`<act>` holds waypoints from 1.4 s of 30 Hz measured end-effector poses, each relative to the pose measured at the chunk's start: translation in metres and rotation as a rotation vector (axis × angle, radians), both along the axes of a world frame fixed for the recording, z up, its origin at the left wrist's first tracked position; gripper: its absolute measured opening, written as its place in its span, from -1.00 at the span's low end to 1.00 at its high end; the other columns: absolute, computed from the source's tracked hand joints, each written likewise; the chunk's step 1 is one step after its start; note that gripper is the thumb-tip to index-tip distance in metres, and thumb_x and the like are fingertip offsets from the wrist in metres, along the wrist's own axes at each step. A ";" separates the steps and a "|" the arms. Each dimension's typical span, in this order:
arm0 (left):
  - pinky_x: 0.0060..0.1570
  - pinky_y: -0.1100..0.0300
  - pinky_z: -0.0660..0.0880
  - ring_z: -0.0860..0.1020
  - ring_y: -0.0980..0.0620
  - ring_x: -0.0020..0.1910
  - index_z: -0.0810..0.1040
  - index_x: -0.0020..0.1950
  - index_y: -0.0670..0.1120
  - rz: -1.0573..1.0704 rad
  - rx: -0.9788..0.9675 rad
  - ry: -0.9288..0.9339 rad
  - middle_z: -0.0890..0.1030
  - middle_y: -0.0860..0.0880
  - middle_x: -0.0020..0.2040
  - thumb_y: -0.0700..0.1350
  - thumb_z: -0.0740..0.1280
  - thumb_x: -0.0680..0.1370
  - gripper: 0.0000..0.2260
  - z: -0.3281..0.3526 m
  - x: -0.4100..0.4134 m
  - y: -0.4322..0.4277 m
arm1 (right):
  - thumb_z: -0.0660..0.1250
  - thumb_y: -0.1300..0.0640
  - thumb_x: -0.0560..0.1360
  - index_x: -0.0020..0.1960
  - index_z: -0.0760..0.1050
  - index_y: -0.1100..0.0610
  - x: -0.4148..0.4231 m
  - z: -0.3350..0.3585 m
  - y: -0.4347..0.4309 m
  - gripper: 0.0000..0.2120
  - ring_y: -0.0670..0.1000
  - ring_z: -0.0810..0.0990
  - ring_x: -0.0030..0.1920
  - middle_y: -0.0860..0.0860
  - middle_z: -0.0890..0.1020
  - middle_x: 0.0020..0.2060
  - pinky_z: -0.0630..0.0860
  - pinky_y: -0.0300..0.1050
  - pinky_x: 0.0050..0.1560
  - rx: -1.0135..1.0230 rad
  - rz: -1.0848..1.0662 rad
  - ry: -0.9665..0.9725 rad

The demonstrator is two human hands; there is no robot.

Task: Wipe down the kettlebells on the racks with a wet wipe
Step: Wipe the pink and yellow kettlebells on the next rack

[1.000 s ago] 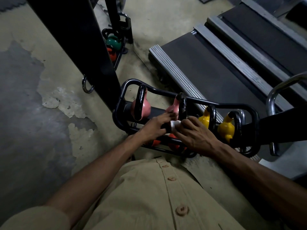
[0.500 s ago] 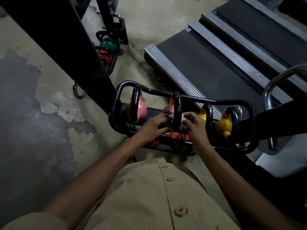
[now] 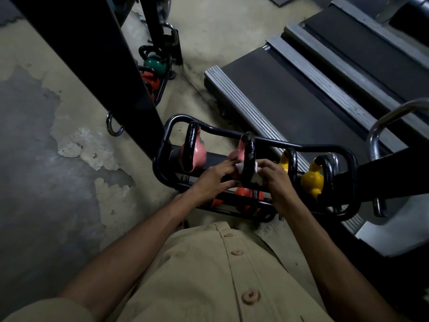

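Observation:
A black tube rack [image 3: 301, 146] holds two pink kettlebells [image 3: 197, 154] and two yellow ones [image 3: 312, 180] on its top tier, with orange ones [image 3: 243, 201] below. The second pink kettlebell [image 3: 236, 155] has a black handle [image 3: 248, 156]. A white wet wipe [image 3: 256, 174] passes through that handle loop. My right hand [image 3: 276, 180] pinches the wipe on the handle's right side. My left hand [image 3: 213, 180] holds the wipe's other end at the left side, fingers against the pink bell.
A thick black post [image 3: 92, 61] slants past the rack's left end, with a steel ring [image 3: 113, 126] on it. A second rack holds green [image 3: 155, 62] and red kettlebells [image 3: 151, 82] farther back. Treadmills [image 3: 301, 89] lie to the right, with a chrome rail [image 3: 383, 126].
My right hand has pulled back from over the handle to its right side. The wipe now runs through the handle loop between both hands. The view has shifted slightly.

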State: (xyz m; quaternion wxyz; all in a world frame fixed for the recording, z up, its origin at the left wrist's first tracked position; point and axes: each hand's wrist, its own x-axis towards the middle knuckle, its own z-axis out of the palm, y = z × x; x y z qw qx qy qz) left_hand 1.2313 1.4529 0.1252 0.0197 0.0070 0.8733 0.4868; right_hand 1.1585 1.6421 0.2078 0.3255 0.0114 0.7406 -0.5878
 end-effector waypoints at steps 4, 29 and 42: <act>0.52 0.02 0.34 0.35 0.13 0.55 0.59 0.41 -0.07 -0.002 0.018 0.005 0.50 0.01 0.49 -0.09 0.51 0.54 -0.57 -0.002 -0.001 0.003 | 0.34 0.21 0.63 0.15 0.59 0.17 0.014 0.001 0.004 -0.88 -0.09 0.65 -0.09 -0.05 0.69 -0.10 0.57 0.01 -0.02 -0.054 -0.201 0.161; 0.56 0.21 0.22 0.31 0.12 0.56 0.45 0.53 -0.07 0.091 -0.075 -0.062 0.41 -0.02 0.56 -0.03 0.56 0.49 -0.36 0.043 0.002 0.008 | 0.41 0.13 0.59 0.12 0.56 0.09 0.034 -0.007 0.053 -0.88 -0.03 0.65 -0.06 -0.04 0.65 -0.06 0.63 0.06 -0.12 0.210 0.238 0.862; 0.45 0.26 0.34 0.49 0.02 0.39 0.61 0.33 -0.13 0.049 -0.231 0.355 0.56 -0.07 0.38 -0.08 0.49 0.55 -0.64 0.106 -0.050 0.110 | 0.49 0.08 0.47 -0.09 0.66 0.08 -0.126 0.025 0.085 -0.92 0.00 0.70 -0.17 -0.02 0.71 -0.22 0.66 0.06 -0.05 0.289 -0.031 0.626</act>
